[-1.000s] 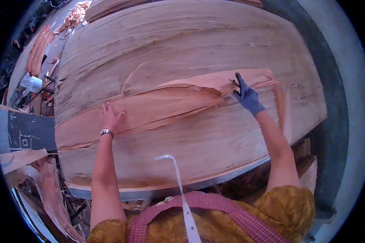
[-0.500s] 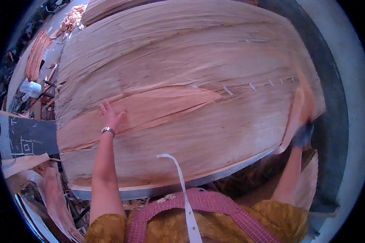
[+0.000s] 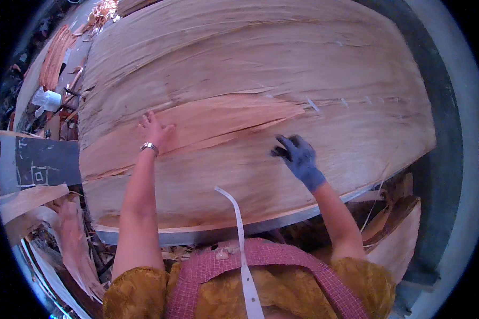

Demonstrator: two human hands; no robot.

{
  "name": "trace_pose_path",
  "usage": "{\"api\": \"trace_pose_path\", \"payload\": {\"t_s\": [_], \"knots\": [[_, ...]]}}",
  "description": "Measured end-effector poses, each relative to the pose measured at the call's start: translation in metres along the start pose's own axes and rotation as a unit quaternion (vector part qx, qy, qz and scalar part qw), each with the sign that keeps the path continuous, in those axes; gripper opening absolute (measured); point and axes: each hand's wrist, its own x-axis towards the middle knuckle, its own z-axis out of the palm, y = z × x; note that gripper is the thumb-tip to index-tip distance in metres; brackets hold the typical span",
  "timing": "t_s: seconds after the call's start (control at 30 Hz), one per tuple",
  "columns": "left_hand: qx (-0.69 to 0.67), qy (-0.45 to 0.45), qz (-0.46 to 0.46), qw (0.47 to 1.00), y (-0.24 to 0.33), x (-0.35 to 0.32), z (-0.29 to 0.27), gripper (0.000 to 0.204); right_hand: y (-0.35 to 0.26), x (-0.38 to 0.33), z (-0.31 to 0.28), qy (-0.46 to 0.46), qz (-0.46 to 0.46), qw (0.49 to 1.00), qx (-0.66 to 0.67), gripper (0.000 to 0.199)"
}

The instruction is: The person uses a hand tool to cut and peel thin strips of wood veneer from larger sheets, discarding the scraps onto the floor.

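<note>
- On the right, a dark grey-green strip [image 3: 446,127] is running downward, its edges bending with the lens.
- Outside it, a paler grey surface [image 3: 471,154] is following the same curve; I cannot tell if it is floor or wall.
- At upper left, a greyish floor [image 3: 80,48] is showing beside a pile of reddish strips [image 3: 56,61].
- Nearer, a white bucket [image 3: 51,101] is standing just beside a dark frame [image 3: 71,98].
- Below, a dark grey panel [image 3: 58,165] is carrying white drawn lines.
- Cool, slightly bluish light is filling the room.
</note>
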Motion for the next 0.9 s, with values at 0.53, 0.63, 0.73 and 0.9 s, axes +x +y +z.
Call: {"api": "trace_pose_path", "payload": {"t_s": [0.53,0.63,0.73,0.9], "knots": [[-0.035,-0.034,0.012,0.999,-0.002,0.005,0.012,0.113,0.062,0.022,0.033,0.033,-0.080,0.995,-0.057,0.027],[-0.032,-0.030,0.015,0.999,-0.006,0.010,0.018,0.114,0.092,0.011,-0.001,0.072,-0.133,0.984,-0.089,0.027],[-0.016,-0.033,0.001,0.999,-0.014,0.009,0.020,0.114,0.113,-0.014,-0.037,0.130,-0.033,0.991,-0.019,0.026],[0.003,-0.058,0.005,0.998,0.015,0.000,-0.014,0.113,0.207,-0.154,-0.113,0.312,0.146,0.898,0.275,0.030]]}}
